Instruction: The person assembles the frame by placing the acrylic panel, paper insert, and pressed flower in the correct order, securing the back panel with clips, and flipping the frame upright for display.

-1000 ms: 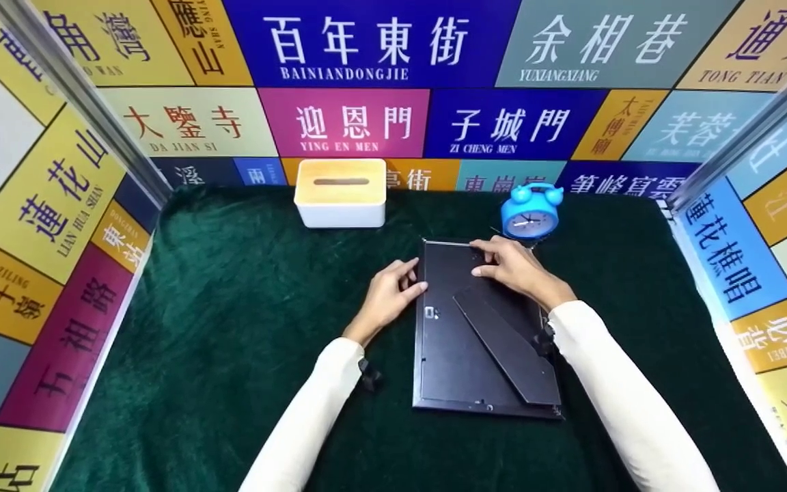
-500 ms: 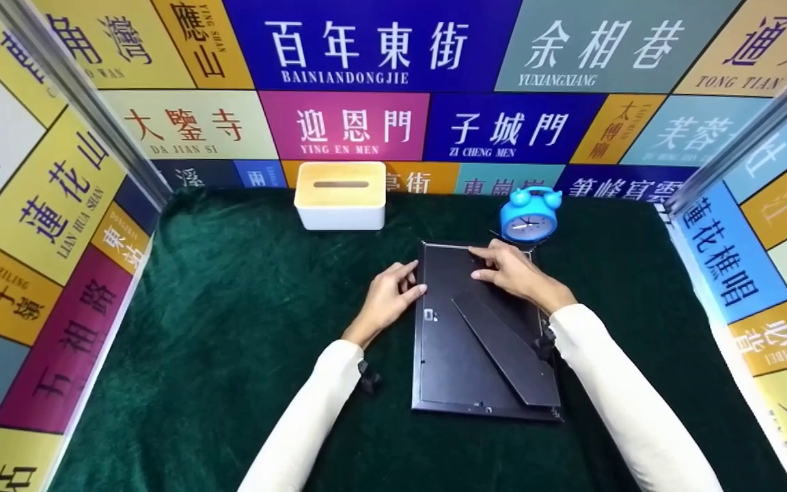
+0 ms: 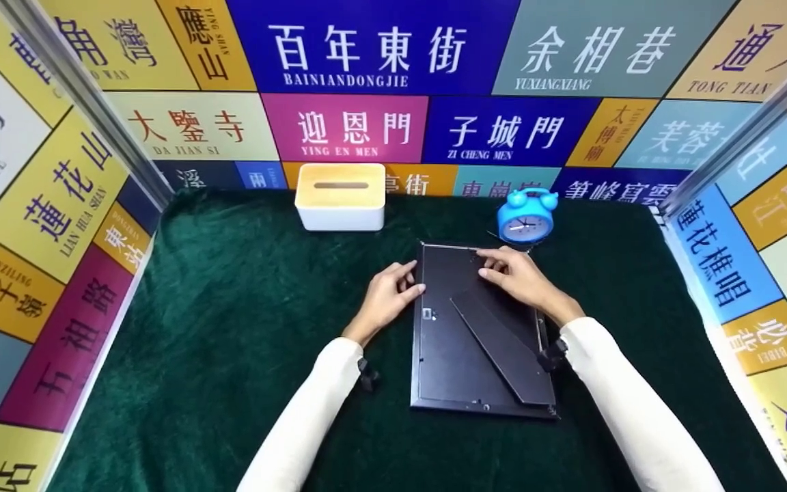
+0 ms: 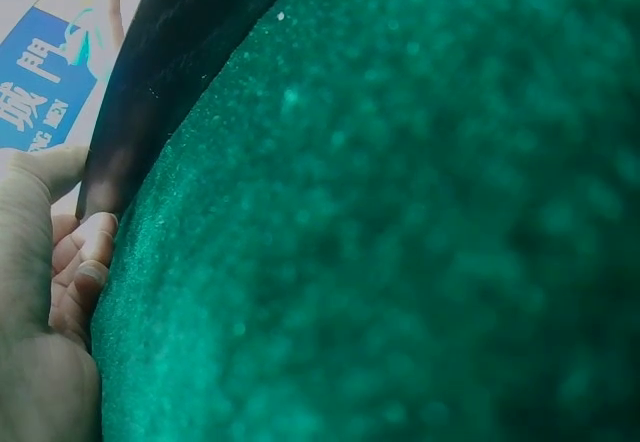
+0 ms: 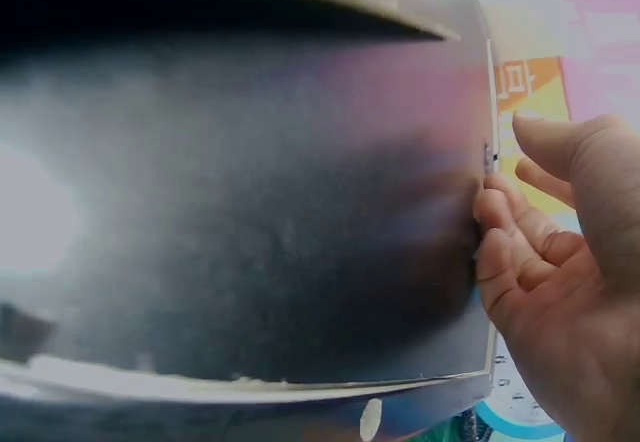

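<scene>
A black picture frame lies face down on the green cloth, its easel stand slanting across the back panel. My left hand holds the frame's left edge near the top; in the left wrist view the thumb is above the frame's side and the fingers are bent under it. Along the top edge, my right hand rests bent fingertips where a small metal tab shows in the right wrist view. Its thumb stands off the panel.
Behind the frame stands a blue alarm clock. A white tissue box with a wooden lid is at the back left. Printed panels wall in the back and sides of the green cloth.
My right hand has shifted slightly right along the frame's top edge. The left hand keeps its place on the frame, and the head view has tilted slightly.
</scene>
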Action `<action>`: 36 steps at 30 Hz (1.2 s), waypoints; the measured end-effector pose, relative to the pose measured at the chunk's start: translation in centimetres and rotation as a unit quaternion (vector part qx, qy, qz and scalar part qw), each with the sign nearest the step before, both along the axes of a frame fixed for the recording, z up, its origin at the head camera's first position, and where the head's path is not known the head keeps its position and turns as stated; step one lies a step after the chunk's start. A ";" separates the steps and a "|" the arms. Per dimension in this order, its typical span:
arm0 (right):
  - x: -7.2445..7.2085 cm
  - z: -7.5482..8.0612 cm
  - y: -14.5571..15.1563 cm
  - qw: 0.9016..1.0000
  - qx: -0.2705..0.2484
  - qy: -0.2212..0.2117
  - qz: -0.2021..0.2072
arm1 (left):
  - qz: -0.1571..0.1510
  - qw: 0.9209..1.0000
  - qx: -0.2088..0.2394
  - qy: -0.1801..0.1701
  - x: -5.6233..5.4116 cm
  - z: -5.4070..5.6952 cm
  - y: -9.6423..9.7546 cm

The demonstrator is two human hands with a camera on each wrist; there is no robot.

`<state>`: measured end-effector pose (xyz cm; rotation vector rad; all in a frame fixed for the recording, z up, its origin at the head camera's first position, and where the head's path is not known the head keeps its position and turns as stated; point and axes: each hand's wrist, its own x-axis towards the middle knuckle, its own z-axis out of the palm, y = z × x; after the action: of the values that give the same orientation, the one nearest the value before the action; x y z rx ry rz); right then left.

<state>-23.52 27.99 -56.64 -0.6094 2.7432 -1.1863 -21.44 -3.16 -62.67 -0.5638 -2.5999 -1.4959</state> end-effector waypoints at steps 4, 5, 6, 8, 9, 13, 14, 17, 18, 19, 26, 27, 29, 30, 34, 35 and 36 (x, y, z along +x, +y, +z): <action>1.3 0.3 0.2 1.000 -0.004 0.001 -0.002 | 0.002 1.000 0.003 -0.001 0.0 -0.1 0.1; 1.7 0.5 0.2 1.000 -0.001 0.000 -0.004 | 0.001 1.000 0.004 -0.002 0.0 -0.1 0.1; 2.2 0.6 0.2 1.000 0.002 0.000 -0.004 | 0.000 1.000 0.004 -0.001 -0.1 0.0 0.1; 3.1 1.0 0.2 1.000 0.013 0.000 -0.003 | 0.000 1.000 0.002 -0.001 -0.1 -0.1 0.1; 3.5 1.2 0.1 1.000 0.019 -0.002 -0.004 | 0.000 1.000 0.000 -0.001 -0.1 -0.1 0.1; 5.5 1.8 -0.1 0.999 0.045 -0.005 -0.008 | 0.000 1.000 -0.003 -0.002 -0.1 -0.1 0.1; 6.1 2.0 -0.1 0.999 0.051 -0.005 -0.009 | 0.000 1.000 -0.002 -0.002 -0.1 -0.1 0.1; 7.8 2.3 -0.2 0.997 0.075 -0.013 -0.019 | -0.001 1.000 -0.002 -0.001 -0.1 -0.1 0.1; 8.3 2.4 -0.2 0.996 0.086 -0.015 -0.024 | 0.000 1.000 -0.002 -0.001 -0.1 -0.1 0.1; 8.9 2.5 -0.3 0.995 0.098 -0.018 -0.031 | 0.000 1.000 -0.003 -0.001 -0.1 -0.1 0.1; 13.0 2.8 -0.5 0.977 0.188 -0.047 -0.086 | 0.001 1.000 -0.004 -0.002 -0.1 0.0 0.3; 13.5 2.7 -0.5 0.974 0.198 -0.049 -0.093 | 0.000 1.000 -0.004 -0.002 -0.1 0.0 0.3; 14.4 2.4 -0.5 0.971 0.211 -0.045 -0.100 | -0.001 1.000 -0.005 -0.006 -0.1 -0.1 0.3; 14.7 2.2 -0.5 0.970 0.214 -0.041 -0.104 | -0.001 1.000 -0.005 -0.008 -0.1 -0.1 0.3; 15.7 1.4 -0.8 0.969 0.217 -0.015 -0.115 | 0.003 1.000 -0.005 -0.021 -0.1 0.1 0.2; 15.8 1.2 -0.9 0.969 0.215 -0.011 -0.121 | 0.003 1.000 -0.004 -0.024 -0.2 0.1 0.2; 15.9 1.0 -1.0 0.969 0.214 -0.007 -0.127 | 0.002 1.000 -0.004 -0.026 -0.2 0.1 0.1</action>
<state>-7.59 26.97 -55.60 -0.2045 2.9910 -0.5842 -21.60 -3.01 -62.54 -0.5257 -2.6445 -1.5203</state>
